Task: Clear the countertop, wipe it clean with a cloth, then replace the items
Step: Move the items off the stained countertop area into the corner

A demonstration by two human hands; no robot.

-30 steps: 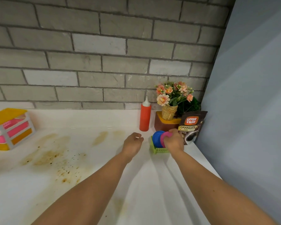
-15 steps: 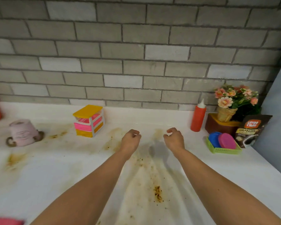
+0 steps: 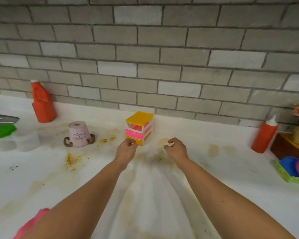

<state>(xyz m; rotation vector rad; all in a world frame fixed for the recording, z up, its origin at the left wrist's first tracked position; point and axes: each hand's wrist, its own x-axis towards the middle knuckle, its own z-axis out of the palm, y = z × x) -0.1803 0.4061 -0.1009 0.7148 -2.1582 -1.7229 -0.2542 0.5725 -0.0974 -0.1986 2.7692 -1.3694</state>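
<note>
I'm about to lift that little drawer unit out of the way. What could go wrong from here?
1. The drawer unit has its pink drawer pushed out at the front; lifted tilted, the drawers may slide out. The left hand is at its base, the right hand apart.
2. The upside-down pink pot stands close by on the left; a sweep could knock it.
3. Brown stains cover the countertop; items set down there would get dirty.

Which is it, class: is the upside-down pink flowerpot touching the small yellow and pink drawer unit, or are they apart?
Apart. The head view shows stained white countertop plainly between the upside-down pink flowerpot and the small yellow and pink drawer unit.
</note>
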